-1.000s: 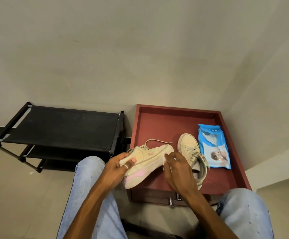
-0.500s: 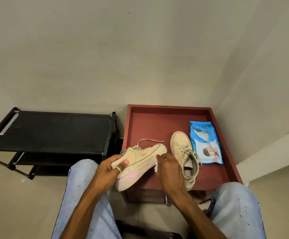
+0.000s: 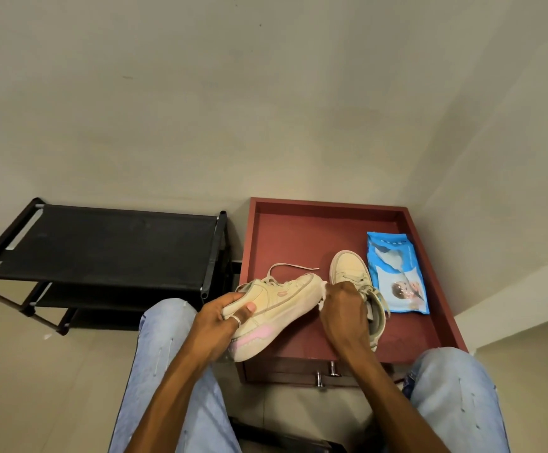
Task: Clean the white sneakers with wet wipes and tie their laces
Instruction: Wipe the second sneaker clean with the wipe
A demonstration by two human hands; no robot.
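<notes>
Hardly anything has shifted since the earlier frames: the right hand [image 3: 344,317] stays at the toe of the held sneaker [image 3: 282,305], edged slightly further off its tip. Nearest, the left hand [image 3: 218,322] grips the heel end, thumb across the side, holding the shoe on its side over the near left edge of the red table [image 3: 325,206]. The right hand's fingers are curled round a white wipe [image 3: 322,287] pressed to the toe. I judge the toe rubber is being scrubbed. The heel grip should stay firm so the shoe cannot twist. Strokes should be short, with a fresh fold of wipe as it soils. Just right, the second sneaker [image 3: 351,273] lies on the table, partly hidden behind that hand. Farther right lies the wipes pack [image 3: 396,273]. The loose lace [image 3: 293,266] trails beyond, untied.
</notes>
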